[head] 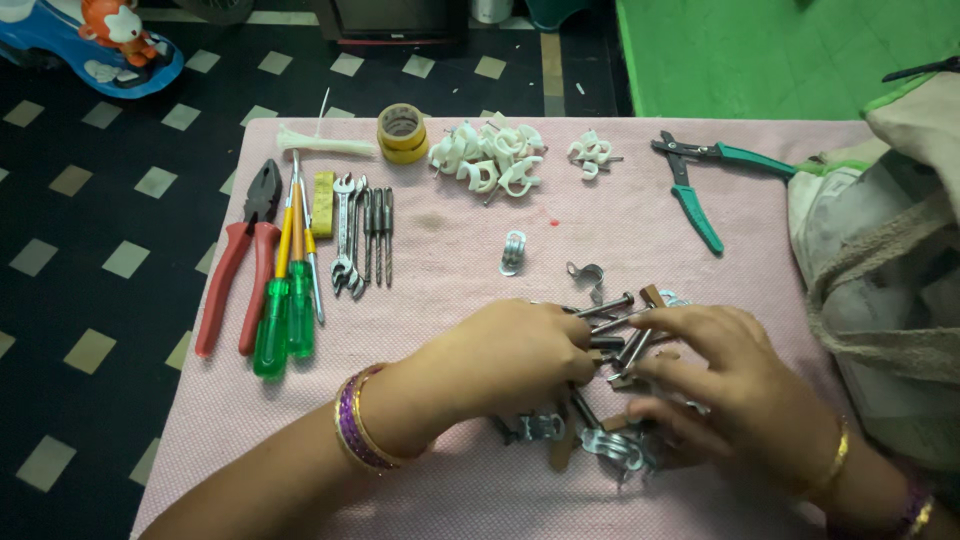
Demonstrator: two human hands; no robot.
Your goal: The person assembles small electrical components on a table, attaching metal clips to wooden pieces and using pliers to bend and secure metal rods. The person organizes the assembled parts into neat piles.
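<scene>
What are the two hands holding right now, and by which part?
Both the left hand and right hand are in a pile of metal bolts and clamps; fingers cover the contact, so any exact hold cannot be told.

The left hand (510, 360) is curled, fingers bent in. Just beside it, the right hand (730, 385) has fingers spread and bent.

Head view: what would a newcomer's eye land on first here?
Both hands meet low on the pink cloth: the left hand and right hand dig into a heap of metal bolts and clamps. At the left lies a tidy row of tools, red-handled pliers beside green-handled screwdrivers. White plastic clips are piled along the far edge.
</scene>
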